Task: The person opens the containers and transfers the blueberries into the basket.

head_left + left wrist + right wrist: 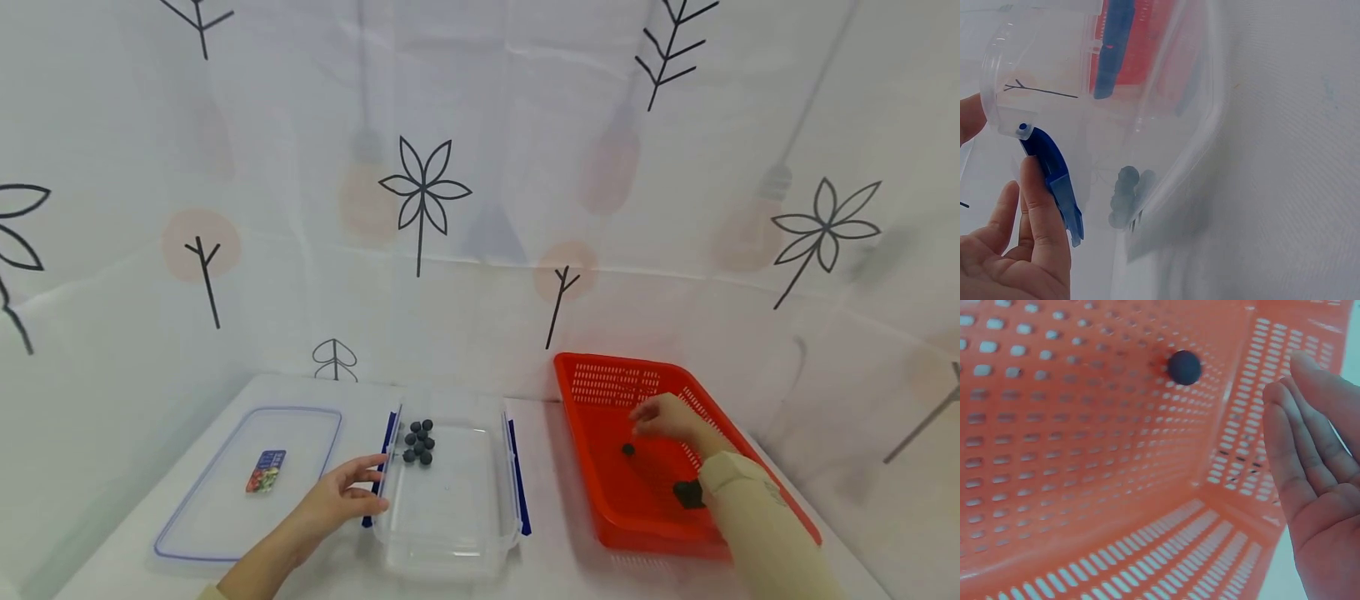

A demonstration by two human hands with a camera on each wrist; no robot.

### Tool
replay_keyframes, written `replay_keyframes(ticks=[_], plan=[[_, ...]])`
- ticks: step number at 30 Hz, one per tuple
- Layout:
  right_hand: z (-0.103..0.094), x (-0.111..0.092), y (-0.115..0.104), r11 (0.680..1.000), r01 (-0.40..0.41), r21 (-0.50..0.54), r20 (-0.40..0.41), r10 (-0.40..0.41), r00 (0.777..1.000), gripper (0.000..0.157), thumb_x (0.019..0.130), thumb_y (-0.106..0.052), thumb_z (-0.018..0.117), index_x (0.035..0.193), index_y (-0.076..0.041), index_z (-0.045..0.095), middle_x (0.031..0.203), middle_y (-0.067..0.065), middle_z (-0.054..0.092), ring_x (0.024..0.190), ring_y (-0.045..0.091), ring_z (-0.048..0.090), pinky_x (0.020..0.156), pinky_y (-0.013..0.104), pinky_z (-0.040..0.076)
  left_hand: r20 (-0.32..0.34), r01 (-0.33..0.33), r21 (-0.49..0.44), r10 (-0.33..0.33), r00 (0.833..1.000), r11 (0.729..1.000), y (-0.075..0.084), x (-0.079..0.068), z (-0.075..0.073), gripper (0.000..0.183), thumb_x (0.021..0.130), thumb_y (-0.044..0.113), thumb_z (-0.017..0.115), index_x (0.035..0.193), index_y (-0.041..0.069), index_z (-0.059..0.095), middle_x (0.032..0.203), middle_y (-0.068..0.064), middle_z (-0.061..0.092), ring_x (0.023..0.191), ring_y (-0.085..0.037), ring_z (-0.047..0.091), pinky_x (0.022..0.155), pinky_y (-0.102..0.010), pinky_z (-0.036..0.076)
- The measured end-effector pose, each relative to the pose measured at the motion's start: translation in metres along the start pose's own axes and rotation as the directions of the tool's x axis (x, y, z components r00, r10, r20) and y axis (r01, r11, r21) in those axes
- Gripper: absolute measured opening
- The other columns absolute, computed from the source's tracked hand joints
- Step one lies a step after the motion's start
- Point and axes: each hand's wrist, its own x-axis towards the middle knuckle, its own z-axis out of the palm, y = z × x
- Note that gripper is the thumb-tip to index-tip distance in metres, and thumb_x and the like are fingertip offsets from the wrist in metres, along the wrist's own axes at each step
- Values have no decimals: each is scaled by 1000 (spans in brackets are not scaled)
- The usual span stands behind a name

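My left hand (330,504) rests at the left side of a clear plastic box (450,554), its fingertips against a blue side latch (1054,169). The fingers are relaxed, with the thumb near the box's rim. Inside the box, several small dark balls (422,443) cluster along the left wall. Over a red perforated basket (600,500) hovers my right hand (667,418), fingers loosely bent towards the thumb and nothing between them. A single dark ball (1184,367) lies in the basket, apart from that hand. Farther forward in the basket is a dark patch (688,494), partly hidden by the sleeve.
A clear lid with a blue rim (247,412) and a colourful label (266,472) lies flat at the left of the white table (540,475). Behind the table hangs a white patterned curtain (480,317). Another blue latch (519,479) hangs on the box's right side.
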Motion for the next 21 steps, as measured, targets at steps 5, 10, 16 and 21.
replay_keyframes(ticks=[5, 10, 16, 21], plan=[[-9, -2, -15, 997, 63, 54, -28, -62, 998, 29, 85, -12, 68, 106, 8, 63, 91, 9, 67, 86, 27, 62, 79, 44, 51, -2, 4, 5, -4, 1000, 1000, 2, -2, 0, 69, 76, 16, 78, 136, 7, 45, 122, -15, 52, 92, -21, 55, 82, -44, 48], [-17, -8, -33, 993, 93, 74, -71, -88, 994, 31, 86, -17, 67, 108, 4, 64, 95, 10, 66, 91, 33, 60, 81, 47, 50, 3, 10, 8, -10, 1000, 1000, 5, -4, 0, 69, 75, 18, 78, 135, 7, 46, 122, -14, 52, 92, -21, 55, 82, -44, 48], [-17, -12, -57, 993, 104, 52, -115, -97, 989, 33, 84, -23, 70, 108, -1, 66, 96, 7, 67, 91, 28, 61, 79, 42, 50, 0, 28, 13, -28, 1000, 1000, 4, -4, 1, 70, 75, 18, 78, 135, 7, 46, 121, -13, 53, 91, -21, 56, 82, -44, 48], [-13, -13, -81, 993, 112, 37, -133, -107, 985, 35, 83, -28, 70, 109, -3, 66, 97, 7, 66, 89, 27, 59, 77, 37, 51, -6, 16, 13, -16, 1000, 1000, 3, -3, 1, 68, 75, 17, 78, 135, 7, 46, 120, -14, 53, 91, -21, 56, 81, -44, 48]])
